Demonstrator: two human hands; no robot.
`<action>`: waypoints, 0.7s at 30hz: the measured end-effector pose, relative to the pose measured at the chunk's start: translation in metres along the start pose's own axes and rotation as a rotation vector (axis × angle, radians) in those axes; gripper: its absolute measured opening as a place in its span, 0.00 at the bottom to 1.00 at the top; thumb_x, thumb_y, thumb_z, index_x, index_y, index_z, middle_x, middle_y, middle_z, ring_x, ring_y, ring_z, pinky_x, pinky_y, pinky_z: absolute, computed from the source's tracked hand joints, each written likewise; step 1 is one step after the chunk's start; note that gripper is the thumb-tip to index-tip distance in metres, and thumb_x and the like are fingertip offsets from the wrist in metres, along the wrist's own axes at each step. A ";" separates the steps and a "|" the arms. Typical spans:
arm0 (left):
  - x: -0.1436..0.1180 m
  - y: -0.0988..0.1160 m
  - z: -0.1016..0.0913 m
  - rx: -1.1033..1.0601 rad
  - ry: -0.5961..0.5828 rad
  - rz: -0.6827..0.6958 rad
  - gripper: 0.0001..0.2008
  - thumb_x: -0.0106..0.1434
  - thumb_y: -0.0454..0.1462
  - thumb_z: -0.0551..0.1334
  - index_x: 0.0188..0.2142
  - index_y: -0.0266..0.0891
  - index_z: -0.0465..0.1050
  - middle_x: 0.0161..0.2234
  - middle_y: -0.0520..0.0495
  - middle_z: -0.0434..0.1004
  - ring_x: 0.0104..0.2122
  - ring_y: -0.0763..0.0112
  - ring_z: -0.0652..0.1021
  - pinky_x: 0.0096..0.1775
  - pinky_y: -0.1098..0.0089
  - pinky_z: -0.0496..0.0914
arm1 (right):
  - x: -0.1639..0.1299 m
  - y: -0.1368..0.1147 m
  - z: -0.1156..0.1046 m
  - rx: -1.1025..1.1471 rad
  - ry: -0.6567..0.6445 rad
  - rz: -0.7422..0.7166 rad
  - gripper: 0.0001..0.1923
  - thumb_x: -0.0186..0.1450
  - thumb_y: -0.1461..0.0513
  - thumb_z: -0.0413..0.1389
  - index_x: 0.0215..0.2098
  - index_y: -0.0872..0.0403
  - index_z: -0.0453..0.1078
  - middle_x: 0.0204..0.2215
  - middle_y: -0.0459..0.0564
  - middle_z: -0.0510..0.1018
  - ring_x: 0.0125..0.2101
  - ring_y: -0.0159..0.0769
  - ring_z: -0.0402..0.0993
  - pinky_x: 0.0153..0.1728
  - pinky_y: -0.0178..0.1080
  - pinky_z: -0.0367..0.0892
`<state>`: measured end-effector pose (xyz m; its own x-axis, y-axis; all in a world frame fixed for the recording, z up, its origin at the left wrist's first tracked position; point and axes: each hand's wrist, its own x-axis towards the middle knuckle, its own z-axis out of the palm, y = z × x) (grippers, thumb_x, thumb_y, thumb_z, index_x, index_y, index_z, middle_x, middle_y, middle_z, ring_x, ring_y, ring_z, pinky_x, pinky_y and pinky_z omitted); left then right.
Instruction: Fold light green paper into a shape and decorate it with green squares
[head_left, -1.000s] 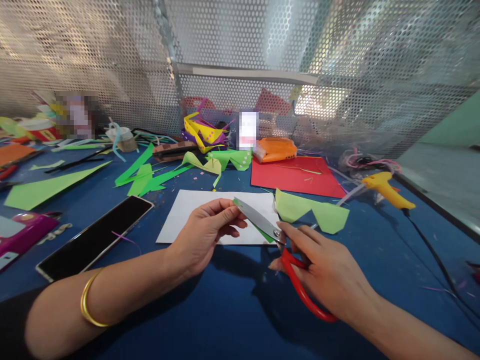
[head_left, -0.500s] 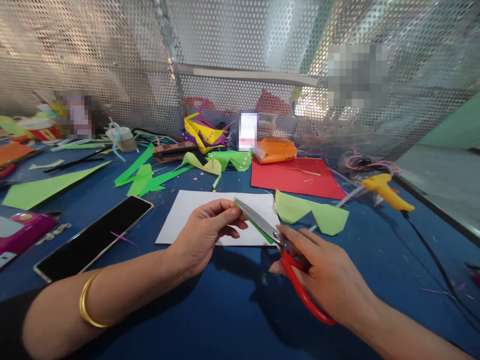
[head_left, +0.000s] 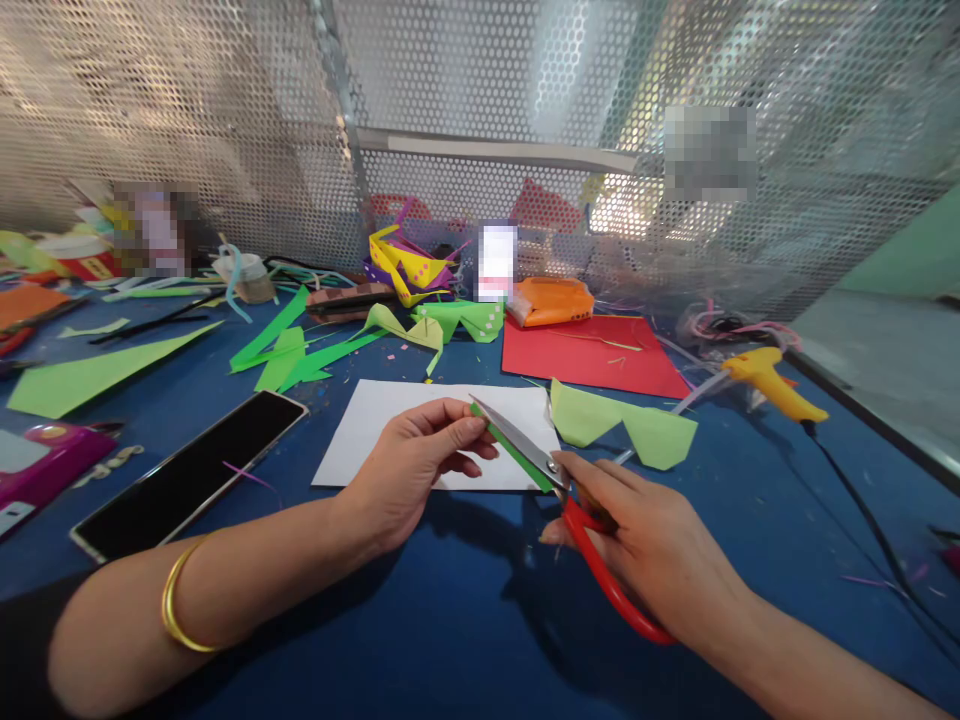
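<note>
Person seated at a blue tabletop (head_left: 465, 640), cutting paper over its near middle.

Left hand (head_left: 409, 470): fingers pinched narrow on one end of a thin green paper strip (head_left: 517, 458), thumb on top. The strip runs from that pinch down to the right, toward the scissors' pivot, held just above a white sheet (head_left: 390, 430) lying flat on the tabletop.

Right hand (head_left: 649, 545): closed through the red loops of the scissors (head_left: 559, 490), fingers curled around the handles. The blades lie nearly together along the strip's upper edge, tip close to the left fingertips.

Judgement on doing this cut well: the strip is narrow and floppy, so the left pinch has to keep it taut and level, or the blade will wander off the line. Blade tip is very near the thumb; short, shallow snips look safer than one full close. Feeding paper toward the pivot should give a cleaner edge.

Around them: a pale green cut shape (head_left: 626, 422) just right of the white sheet, a red sheet (head_left: 592, 355) behind it, a yellow glue gun (head_left: 772, 380) toward the right edge, a phone (head_left: 187, 475) toward the left edge, green offcuts (head_left: 300, 352) further back.
</note>
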<state>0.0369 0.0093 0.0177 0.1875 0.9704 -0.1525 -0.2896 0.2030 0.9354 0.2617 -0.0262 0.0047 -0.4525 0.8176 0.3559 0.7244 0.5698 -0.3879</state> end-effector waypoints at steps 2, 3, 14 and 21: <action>0.000 0.001 0.001 0.007 0.002 0.001 0.07 0.55 0.38 0.69 0.26 0.38 0.76 0.25 0.51 0.77 0.27 0.74 0.76 0.28 0.76 0.68 | 0.000 0.001 -0.001 0.051 0.015 0.037 0.25 0.68 0.49 0.52 0.53 0.58 0.70 0.39 0.57 0.80 0.32 0.39 0.80 0.30 0.38 0.76; 0.000 0.002 0.001 0.012 0.009 0.004 0.07 0.55 0.38 0.70 0.26 0.37 0.76 0.24 0.51 0.77 0.27 0.74 0.76 0.28 0.76 0.68 | 0.001 0.001 -0.002 0.086 0.028 0.068 0.24 0.67 0.49 0.54 0.53 0.56 0.71 0.38 0.55 0.81 0.32 0.39 0.79 0.31 0.37 0.76; -0.008 0.003 0.006 0.099 0.052 0.037 0.07 0.54 0.39 0.70 0.25 0.37 0.77 0.24 0.48 0.78 0.26 0.72 0.76 0.27 0.74 0.67 | 0.013 -0.004 -0.006 0.915 0.046 0.543 0.28 0.51 0.52 0.67 0.47 0.56 0.72 0.25 0.45 0.75 0.19 0.30 0.71 0.20 0.35 0.71; -0.017 -0.008 0.018 0.052 0.020 -0.048 0.09 0.54 0.41 0.70 0.26 0.37 0.76 0.25 0.48 0.78 0.28 0.71 0.76 0.27 0.74 0.69 | 0.011 -0.014 0.001 0.991 0.007 0.568 0.24 0.51 0.54 0.66 0.43 0.54 0.70 0.22 0.41 0.71 0.18 0.28 0.67 0.19 0.33 0.69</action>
<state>0.0526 -0.0114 0.0187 0.1810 0.9621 -0.2039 -0.2312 0.2431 0.9420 0.2457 -0.0251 0.0132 -0.1855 0.9792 -0.0823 0.0934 -0.0658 -0.9935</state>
